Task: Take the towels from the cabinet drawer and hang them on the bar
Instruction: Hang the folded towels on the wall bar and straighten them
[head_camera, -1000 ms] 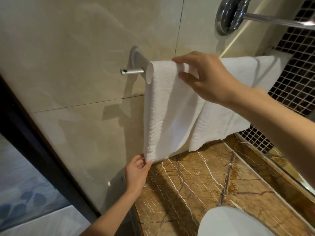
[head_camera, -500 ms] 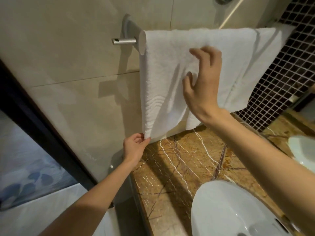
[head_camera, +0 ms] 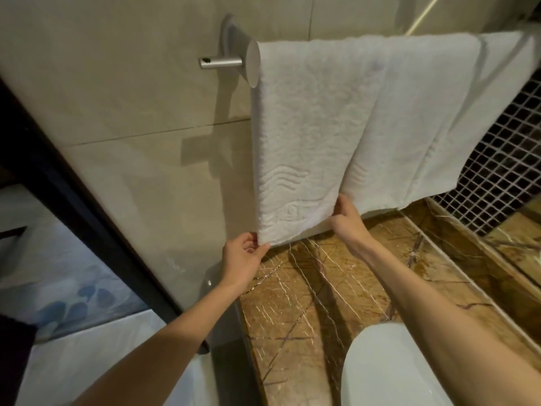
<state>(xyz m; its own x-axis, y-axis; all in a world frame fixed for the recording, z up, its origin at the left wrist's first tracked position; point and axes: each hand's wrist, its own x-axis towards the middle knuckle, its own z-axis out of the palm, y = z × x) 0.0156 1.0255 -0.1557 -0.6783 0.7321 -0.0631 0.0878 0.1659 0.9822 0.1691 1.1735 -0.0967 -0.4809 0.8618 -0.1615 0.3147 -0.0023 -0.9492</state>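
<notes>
Beige wall tiles [head_camera: 117, 112] back the scene, with the bar [head_camera: 221, 62] mounted above the left hand [head_camera: 241, 259]. Its fingers [head_camera: 247, 241] pinch the lower left corner of the front towel [head_camera: 307, 127], which hangs over the bar directly above both hands. The right hand [head_camera: 348, 224] has come down from the towel's face and now grips the lower right corner. A second towel [head_camera: 433, 112] hangs above and right of it. Judgement: hanging is complete, and only squaring the hem above the marble surface [head_camera: 307, 288] remains.

A bathroom. Above the hands, white towels [head_camera: 336, 127] hang on a wall bar [head_camera: 221, 62] against beige tiles [head_camera: 117, 92]. Below them lie a marble counter [head_camera: 304, 303] and a white basin [head_camera: 389, 373].
</notes>
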